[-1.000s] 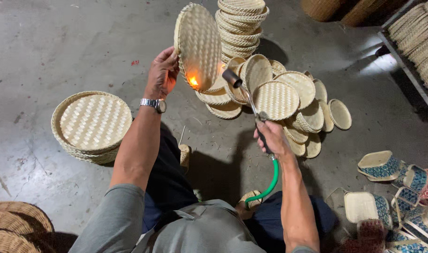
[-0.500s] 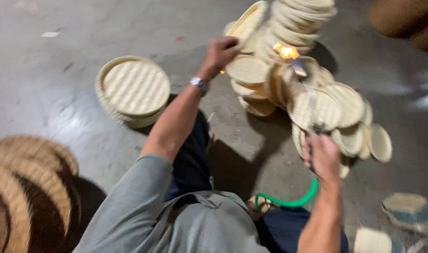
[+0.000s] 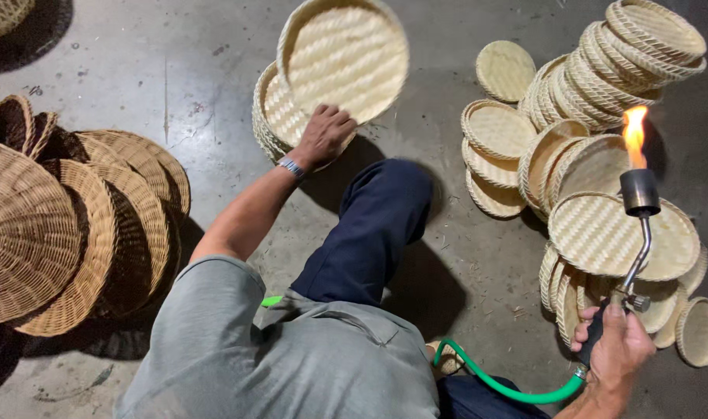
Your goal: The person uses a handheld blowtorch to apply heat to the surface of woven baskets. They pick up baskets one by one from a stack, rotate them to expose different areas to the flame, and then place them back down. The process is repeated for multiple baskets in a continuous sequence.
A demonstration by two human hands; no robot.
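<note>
My left hand [image 3: 323, 136] grips a round woven tray [image 3: 344, 58] over the stack of pale trays [image 3: 270, 116] on the floor, my right hand [image 3: 614, 349] clenches the lit gas torch [image 3: 639, 203] upright; many unstacked trays [image 3: 594, 155] remain at right.

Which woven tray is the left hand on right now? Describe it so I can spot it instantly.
Start at the stack of round pale trays on the concrete floor, above the person's blue-trousered knee. The left hand grips the lower rim of one round woven tray leaning atop that stack. Unlike the trays lying flat beneath, it is tilted up, showing its whole woven face.
</note>
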